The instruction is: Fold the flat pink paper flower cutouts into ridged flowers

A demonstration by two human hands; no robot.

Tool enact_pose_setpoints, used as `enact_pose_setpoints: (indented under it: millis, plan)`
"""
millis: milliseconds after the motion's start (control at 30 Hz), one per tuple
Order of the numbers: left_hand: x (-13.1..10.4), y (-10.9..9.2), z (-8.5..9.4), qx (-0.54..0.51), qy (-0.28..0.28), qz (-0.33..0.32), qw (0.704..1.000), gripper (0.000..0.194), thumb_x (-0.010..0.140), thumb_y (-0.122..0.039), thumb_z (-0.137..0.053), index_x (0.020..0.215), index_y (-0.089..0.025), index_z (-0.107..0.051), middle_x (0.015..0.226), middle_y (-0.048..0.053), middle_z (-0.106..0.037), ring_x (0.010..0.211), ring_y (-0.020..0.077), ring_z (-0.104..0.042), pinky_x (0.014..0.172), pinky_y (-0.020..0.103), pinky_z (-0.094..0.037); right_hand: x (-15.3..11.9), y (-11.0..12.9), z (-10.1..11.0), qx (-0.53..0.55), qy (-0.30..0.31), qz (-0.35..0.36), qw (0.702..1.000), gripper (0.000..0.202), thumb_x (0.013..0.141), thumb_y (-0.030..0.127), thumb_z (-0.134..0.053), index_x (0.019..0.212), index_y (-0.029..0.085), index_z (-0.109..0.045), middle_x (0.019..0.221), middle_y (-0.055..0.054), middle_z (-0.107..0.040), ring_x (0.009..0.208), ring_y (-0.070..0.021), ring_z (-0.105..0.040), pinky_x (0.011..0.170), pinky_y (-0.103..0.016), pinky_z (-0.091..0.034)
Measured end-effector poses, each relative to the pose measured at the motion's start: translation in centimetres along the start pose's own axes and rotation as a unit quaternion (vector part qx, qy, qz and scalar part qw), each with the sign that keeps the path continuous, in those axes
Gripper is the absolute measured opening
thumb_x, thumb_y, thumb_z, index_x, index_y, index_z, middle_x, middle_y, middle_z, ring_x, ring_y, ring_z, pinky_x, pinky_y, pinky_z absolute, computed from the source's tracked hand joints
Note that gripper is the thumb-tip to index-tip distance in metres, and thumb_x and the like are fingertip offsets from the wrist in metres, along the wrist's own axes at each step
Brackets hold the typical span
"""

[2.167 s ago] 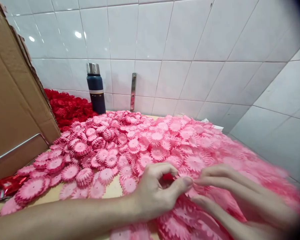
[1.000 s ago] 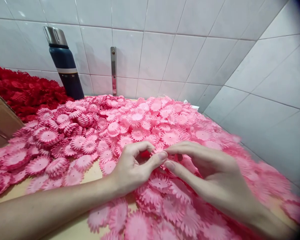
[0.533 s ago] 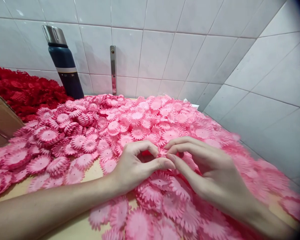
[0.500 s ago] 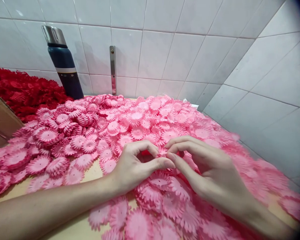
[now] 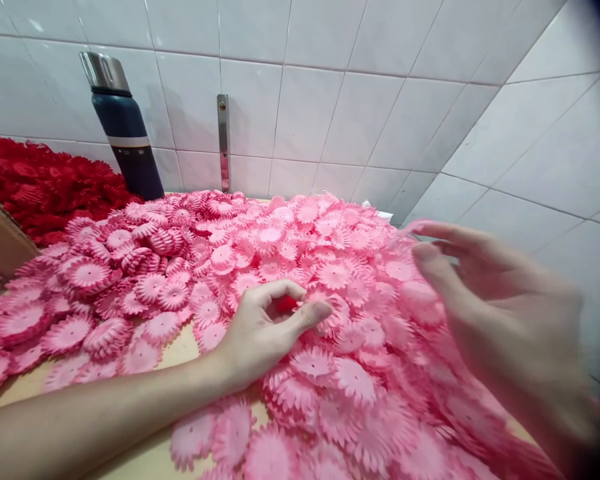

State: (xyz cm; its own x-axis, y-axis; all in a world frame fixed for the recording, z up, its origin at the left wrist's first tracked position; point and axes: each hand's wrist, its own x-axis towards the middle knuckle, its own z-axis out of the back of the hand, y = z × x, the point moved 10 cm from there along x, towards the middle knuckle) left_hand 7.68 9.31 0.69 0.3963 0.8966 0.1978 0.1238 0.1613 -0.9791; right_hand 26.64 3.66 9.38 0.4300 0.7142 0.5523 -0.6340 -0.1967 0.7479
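Pink fringed petal discs (image 5: 357,380) lie in a wide heap, each round with a pale centre and notched edge. Over the middle of the heap is my left hand (image 5: 267,327), thumb and forefinger pinched together; a bit of pink shows at their tips, too small to make out. My right hand (image 5: 500,313), blurred by motion, is raised at the right above the heap. Its thumb and forefinger come close together on a thin, smeared pink petal piece (image 5: 413,228).
A dark blue bottle (image 5: 130,137) with a steel cap stands at the back left, beside a red petal pile (image 5: 45,183). A cardboard box edge (image 5: 3,240) is at far left. A metal strip (image 5: 223,140) is on the tiled wall (image 5: 310,107).
My right hand has moved away from my left, up and to the right, with a thin pink piece at its fingertips. My left hand has stayed nearly in place.
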Motion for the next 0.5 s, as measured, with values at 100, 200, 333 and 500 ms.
enact_pose_setpoints:
  millis: [100,200,333,500]
  plan:
    - [0.0,0.1,-0.4,-0.032,0.01,0.023,0.999,0.019,0.078,-0.03,-0.067,0.073,-0.014,-0.057,0.07,0.0,-0.057,0.062,0.0089,-0.053,0.058,0.021,-0.044,-1.0,1.8,-1.7,0.009,0.067,0.084,0.994,0.021,0.082,0.034,-0.062,0.102,0.027,-0.065,0.095,-0.004,-0.065,0.084,-0.0195,-0.061,0.075,-0.034,-0.051]
    - [-0.1,-0.1,-0.7,-0.045,0.03,0.029,0.998,0.017,0.081,-0.028,-0.064,0.074,-0.014,-0.056,0.069,-0.002,-0.054,0.062,0.0074,-0.051,0.06,0.019,-0.044,-2.5,3.2,-3.2,0.048,0.13,0.159,0.978,0.019,0.081,0.026,-0.064,0.1,0.026,-0.062,0.096,-0.003,-0.065,0.089,-0.02,-0.061,0.079,-0.036,-0.051]
    - [-0.2,-0.4,-0.5,-0.014,0.035,0.013,0.999,0.022,0.084,-0.031,-0.061,0.071,-0.014,-0.056,0.065,-0.003,-0.048,0.06,0.0064,-0.045,0.057,0.018,-0.039,-4.0,3.5,-5.0,0.086,0.219,0.182,0.955,0.026,0.079,0.016,-0.066,0.102,0.025,-0.061,0.096,-0.002,-0.066,0.089,-0.0189,-0.063,0.081,-0.036,-0.052]
    - [-0.1,-0.5,-0.6,-0.003,0.03,-0.007,1.0,0.015,0.081,-0.026,-0.064,0.077,-0.014,-0.058,0.071,-0.001,-0.054,0.065,0.0088,-0.049,0.06,0.021,-0.041,-4.2,2.4,-5.9,0.116,0.256,0.129,0.951,0.018,0.081,0.015,-0.063,0.096,0.025,-0.064,0.091,0.0,-0.069,0.083,-0.0157,-0.065,0.074,-0.029,-0.056]
